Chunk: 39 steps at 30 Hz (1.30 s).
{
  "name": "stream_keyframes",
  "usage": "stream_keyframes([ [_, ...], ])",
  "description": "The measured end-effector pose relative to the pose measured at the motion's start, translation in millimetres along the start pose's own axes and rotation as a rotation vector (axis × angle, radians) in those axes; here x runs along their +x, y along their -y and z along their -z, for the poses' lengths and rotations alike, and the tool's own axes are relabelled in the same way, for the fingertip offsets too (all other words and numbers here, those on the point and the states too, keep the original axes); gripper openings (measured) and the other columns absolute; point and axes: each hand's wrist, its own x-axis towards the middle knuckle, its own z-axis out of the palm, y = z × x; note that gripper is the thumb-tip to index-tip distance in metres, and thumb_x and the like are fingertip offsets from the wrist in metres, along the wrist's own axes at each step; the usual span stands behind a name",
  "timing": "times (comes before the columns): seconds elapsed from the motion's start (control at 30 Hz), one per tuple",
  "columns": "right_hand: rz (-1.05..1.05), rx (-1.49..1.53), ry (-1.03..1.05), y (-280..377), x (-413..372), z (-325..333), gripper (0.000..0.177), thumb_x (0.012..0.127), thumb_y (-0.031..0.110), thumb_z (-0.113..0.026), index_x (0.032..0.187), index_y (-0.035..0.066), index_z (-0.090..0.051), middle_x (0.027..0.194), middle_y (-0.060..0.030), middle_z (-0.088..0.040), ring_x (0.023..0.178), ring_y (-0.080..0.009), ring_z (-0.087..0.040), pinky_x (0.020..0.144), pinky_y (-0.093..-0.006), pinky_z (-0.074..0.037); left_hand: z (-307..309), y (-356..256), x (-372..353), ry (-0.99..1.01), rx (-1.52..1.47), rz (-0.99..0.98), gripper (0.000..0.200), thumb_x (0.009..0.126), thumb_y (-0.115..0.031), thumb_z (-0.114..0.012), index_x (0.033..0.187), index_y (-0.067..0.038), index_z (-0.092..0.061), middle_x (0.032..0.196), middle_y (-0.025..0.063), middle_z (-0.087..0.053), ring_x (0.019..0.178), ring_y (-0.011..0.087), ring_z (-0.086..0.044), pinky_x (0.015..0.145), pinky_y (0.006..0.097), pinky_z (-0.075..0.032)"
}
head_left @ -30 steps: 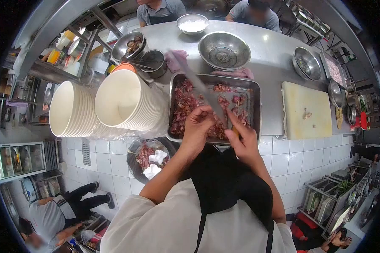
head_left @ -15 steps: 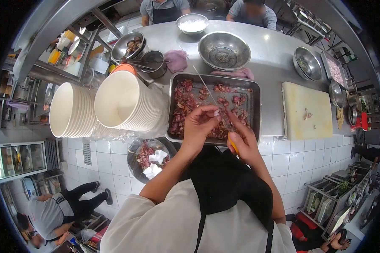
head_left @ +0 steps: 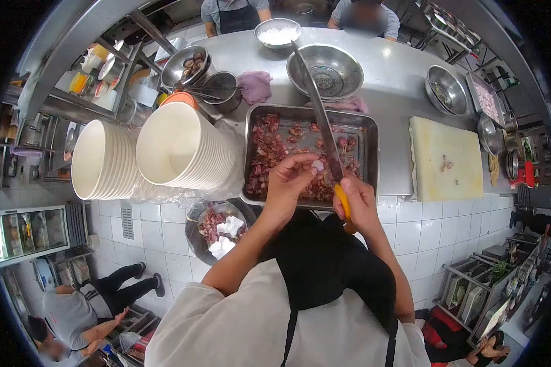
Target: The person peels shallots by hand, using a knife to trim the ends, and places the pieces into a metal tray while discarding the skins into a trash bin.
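Between the thumb and fingertips of my left hand (head_left: 292, 181) is a small pale garlic clove (head_left: 318, 165). My right hand (head_left: 360, 200) is closed round the yellow handle of a long knife (head_left: 320, 110). The blade slants up and left over the metal tray (head_left: 373, 156), its tip above the far bowls. Both hands are over the tray's near side, the knife hand just right of the clove. Reddish-purple garlic pieces and skins (head_left: 267, 153) fill the tray's left part, with several small bulbs farther right. My hands hide some of the contents.
Stacked white tubs (head_left: 180, 144) stand left of the tray. A white cutting board (head_left: 444, 171) with small scraps lies right. Beyond are a metal bowl (head_left: 349, 64) and a bowl of white pieces (head_left: 278, 33). A lined bin (head_left: 196, 241) is below left. Two people stand across the counter.
The knife has turned so its broad side shows, and its tip has swung upward, farther from me. My right hand has shifted slightly right, away from the clove. My left hand stays nearly still.
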Motion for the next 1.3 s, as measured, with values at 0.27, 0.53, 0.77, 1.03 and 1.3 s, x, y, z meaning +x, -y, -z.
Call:
stream_keyframes([
  [0.27,-0.078,-0.069,-0.078,5,5,-2,0.043,0.104,0.042,-0.042,0.084,0.006,-0.054,0.055,-0.0035,-0.050,0.043,-0.0113,-0.046,0.042,-0.0257,-0.036,0,-4,2,0.024,-0.160,-0.037,0.023,0.092,0.000,-0.061,0.115,0.000,-0.063,0.109,0.0076,-0.067,0.100,0.0175,-0.065,0.091,0.0337,-0.054],
  [0.53,-0.221,-0.036,-0.060,5,3,1,0.042,0.103,0.042,-0.047,0.109,0.002,-0.060,0.055,-0.0026,-0.051,0.044,-0.0098,-0.047,0.041,-0.0252,-0.037,-2,0,4,0.001,-0.020,-0.087,0.021,0.092,0.000,-0.063,0.112,-0.002,-0.064,0.105,0.0055,-0.068,0.098,0.0139,-0.064,0.090,0.0302,-0.052],
  [0.77,-0.107,0.082,-0.016,10,1,-2,0.054,0.104,0.033,-0.045,0.152,0.011,-0.036,0.058,-0.0014,-0.050,0.047,-0.0096,-0.048,0.043,-0.0239,-0.037,0,5,6,-0.046,-0.001,-0.046,0.021,0.091,0.002,-0.064,0.112,-0.001,-0.064,0.104,0.0056,-0.068,0.097,0.0123,-0.064,0.089,0.0279,-0.052],
  [1.03,0.005,-0.065,0.056,9,-5,-2,0.053,0.100,0.026,-0.054,0.148,0.007,-0.042,0.061,0.0011,-0.049,0.053,-0.0074,-0.044,0.051,-0.0228,-0.038,-1,7,5,-0.016,0.037,-0.087,0.022,0.090,0.003,-0.063,0.111,-0.002,-0.064,0.105,0.0047,-0.068,0.099,0.0119,-0.063,0.088,0.0285,-0.052],
  [1.3,0.161,-0.343,-0.014,0,-3,1,0.048,0.095,0.023,-0.062,0.135,-0.001,-0.054,0.069,-0.0042,-0.055,0.063,-0.0107,-0.052,0.065,-0.0272,-0.044,4,5,2,-0.001,0.050,-0.057,0.023,0.089,0.006,-0.062,0.111,-0.001,-0.063,0.107,0.0054,-0.068,0.098,0.0125,-0.064,0.090,0.0300,-0.052],
])
